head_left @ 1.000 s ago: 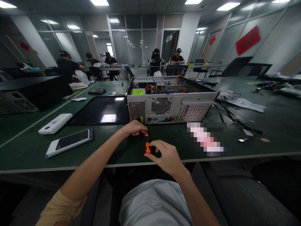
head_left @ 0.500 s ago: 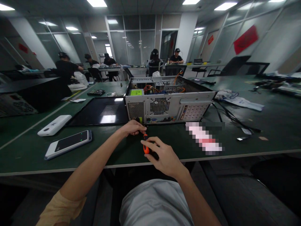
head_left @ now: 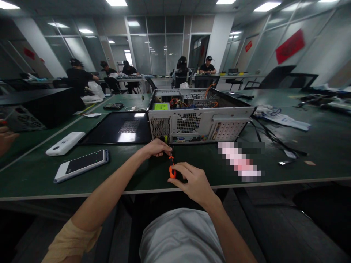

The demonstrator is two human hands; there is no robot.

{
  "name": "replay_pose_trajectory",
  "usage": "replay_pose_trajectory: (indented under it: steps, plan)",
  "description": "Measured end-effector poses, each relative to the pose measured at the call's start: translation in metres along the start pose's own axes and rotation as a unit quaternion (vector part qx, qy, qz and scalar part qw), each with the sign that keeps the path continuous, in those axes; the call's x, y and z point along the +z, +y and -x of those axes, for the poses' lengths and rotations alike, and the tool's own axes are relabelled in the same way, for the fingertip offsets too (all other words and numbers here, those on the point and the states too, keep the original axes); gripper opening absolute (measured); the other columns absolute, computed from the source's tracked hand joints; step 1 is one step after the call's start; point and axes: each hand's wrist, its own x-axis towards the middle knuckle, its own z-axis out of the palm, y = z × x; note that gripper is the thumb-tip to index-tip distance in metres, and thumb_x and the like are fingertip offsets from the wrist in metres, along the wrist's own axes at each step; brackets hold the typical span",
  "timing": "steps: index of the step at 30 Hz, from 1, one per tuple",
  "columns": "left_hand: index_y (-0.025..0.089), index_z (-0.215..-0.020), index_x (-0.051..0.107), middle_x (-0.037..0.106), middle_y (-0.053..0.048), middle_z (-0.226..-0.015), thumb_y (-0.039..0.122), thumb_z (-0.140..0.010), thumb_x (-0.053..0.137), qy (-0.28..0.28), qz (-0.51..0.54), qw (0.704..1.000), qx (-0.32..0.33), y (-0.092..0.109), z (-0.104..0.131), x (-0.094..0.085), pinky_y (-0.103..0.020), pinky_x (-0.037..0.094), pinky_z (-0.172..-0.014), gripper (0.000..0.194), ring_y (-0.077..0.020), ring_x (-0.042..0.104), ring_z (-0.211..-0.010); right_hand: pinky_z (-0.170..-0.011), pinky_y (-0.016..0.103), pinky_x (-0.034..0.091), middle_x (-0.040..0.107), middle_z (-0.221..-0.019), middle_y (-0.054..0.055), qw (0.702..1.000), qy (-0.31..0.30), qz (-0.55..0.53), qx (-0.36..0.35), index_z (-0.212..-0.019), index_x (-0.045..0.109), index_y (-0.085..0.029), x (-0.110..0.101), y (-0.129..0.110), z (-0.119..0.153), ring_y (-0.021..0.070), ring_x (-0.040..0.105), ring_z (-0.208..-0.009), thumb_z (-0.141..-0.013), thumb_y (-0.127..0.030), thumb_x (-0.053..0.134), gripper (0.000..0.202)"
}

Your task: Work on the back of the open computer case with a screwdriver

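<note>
An orange-and-black screwdriver (head_left: 172, 171) is held over the table's near edge, shaft pointing away from me. My right hand (head_left: 193, 182) has thumb and fingers closed on its handle. My left hand (head_left: 157, 148) is pinched at the far end of the shaft; whether a small part is also between those fingertips is hidden. Just beyond my hands lies an opened computer case (head_left: 175, 126) on its side, its rear panel with ports and vent grilles facing me. Wires and a green-labelled part show inside it.
A black side panel (head_left: 115, 128) lies left of the case. Nearer are a white device (head_left: 64, 143) and another with a dark screen (head_left: 82, 166). Black cables (head_left: 274, 138) lie right. Another person's hand (head_left: 7, 138) shows at the left edge. A dark computer case (head_left: 52, 106) stands left.
My right fingers have shifted on the screwdriver handle, baring more of it. My left hand keeps its pinch. Another person's hand has come in at the left edge. The view has shifted slightly.
</note>
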Motion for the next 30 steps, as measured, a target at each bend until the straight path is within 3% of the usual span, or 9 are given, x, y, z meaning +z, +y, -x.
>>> replay_pose_trajectory:
  steps: [3, 7, 12, 15, 19, 23, 27, 30]
  plan:
    - [0.010, -0.077, 0.076, 0.074, -0.006, -0.073, 0.037, -0.078, 0.083, 0.001, -0.013, 1.000, 0.003, -0.002, -0.001, -0.001, -0.021, 0.023, -0.040, 0.027, -0.0030, 0.038, -0.042, -0.077, 0.028, 0.059, 0.075, -0.114, 0.008, 1.000, 0.010, -0.010, -0.018, -0.106, 0.070, -0.020, 0.001, 0.002, 0.002, 0.0182, 0.074, -0.093, -0.095, -0.038, 0.072, 0.021]
    - [0.010, -0.077, 0.077, 0.074, -0.006, -0.074, 0.040, -0.075, 0.085, -0.018, -0.034, 0.999, 0.016, -0.004, -0.001, -0.002, -0.021, 0.025, -0.041, 0.031, -0.0034, 0.039, -0.043, -0.089, 0.031, 0.060, 0.074, -0.122, 0.007, 0.998, -0.029, 0.014, -0.060, -0.112, 0.074, -0.021, 0.002, 0.002, 0.001, 0.0194, 0.073, -0.104, -0.099, -0.028, 0.067, 0.017]
    - [0.010, -0.074, 0.075, 0.071, -0.004, -0.068, 0.031, -0.079, 0.081, -0.036, -0.024, 0.999, 0.030, -0.003, 0.001, -0.003, -0.021, 0.023, -0.040, 0.022, -0.0031, 0.038, -0.041, -0.066, 0.028, 0.057, 0.068, -0.124, 0.008, 0.993, -0.063, 0.089, -0.034, -0.124, 0.071, -0.029, -0.002, -0.004, -0.002, 0.0157, 0.069, -0.084, -0.098, -0.036, 0.067, 0.027]
    - [0.011, -0.072, 0.075, 0.064, -0.001, -0.058, 0.032, -0.078, 0.082, -0.033, -0.019, 0.999, 0.030, -0.003, 0.002, -0.003, -0.020, 0.023, -0.041, 0.023, -0.0041, 0.038, -0.042, -0.071, 0.029, 0.058, 0.069, -0.116, 0.009, 0.996, -0.050, 0.079, -0.001, -0.131, 0.064, -0.024, -0.002, -0.006, -0.002, 0.0189, 0.071, -0.090, -0.097, -0.041, 0.068, 0.038]
    - [0.011, -0.072, 0.074, 0.061, 0.001, -0.055, 0.032, -0.078, 0.080, -0.034, -0.009, 0.999, 0.028, -0.003, 0.002, -0.002, -0.020, 0.021, -0.041, 0.022, -0.0043, 0.037, -0.041, -0.085, 0.031, 0.060, 0.072, -0.116, 0.009, 1.000, -0.021, 0.016, 0.004, -0.114, 0.069, -0.020, -0.002, -0.004, -0.001, 0.0201, 0.073, -0.099, -0.097, -0.040, 0.068, 0.026]
    - [0.010, -0.075, 0.074, 0.065, -0.001, -0.059, 0.033, -0.078, 0.080, -0.042, -0.004, 0.999, 0.032, -0.004, 0.000, -0.002, -0.021, 0.022, -0.041, 0.023, -0.0041, 0.038, -0.041, -0.091, 0.031, 0.060, 0.071, -0.126, 0.008, 0.999, -0.039, -0.017, -0.027, -0.119, 0.071, -0.022, -0.004, -0.003, -0.001, 0.0189, 0.073, -0.105, -0.101, -0.029, 0.063, 0.022]
    - [0.011, -0.079, 0.075, 0.073, -0.005, -0.074, 0.044, -0.076, 0.083, -0.046, -0.016, 0.998, 0.030, -0.005, -0.001, -0.002, -0.021, 0.024, -0.041, 0.034, -0.0036, 0.041, -0.042, -0.085, 0.032, 0.061, 0.067, -0.129, 0.007, 0.996, -0.086, -0.009, -0.023, -0.122, 0.073, -0.025, -0.008, -0.005, -0.002, 0.0152, 0.071, -0.091, -0.101, -0.026, 0.061, 0.024]
    - [0.011, -0.075, 0.073, 0.073, -0.005, -0.073, 0.050, -0.075, 0.084, -0.043, -0.033, 0.998, 0.028, -0.005, -0.002, -0.001, -0.022, 0.025, -0.041, 0.041, -0.0035, 0.042, -0.041, -0.077, 0.032, 0.060, 0.063, -0.125, 0.007, 0.995, -0.099, 0.020, -0.007, -0.121, 0.074, -0.029, -0.009, -0.006, -0.002, 0.0146, 0.066, -0.085, -0.099, -0.028, 0.064, 0.024]
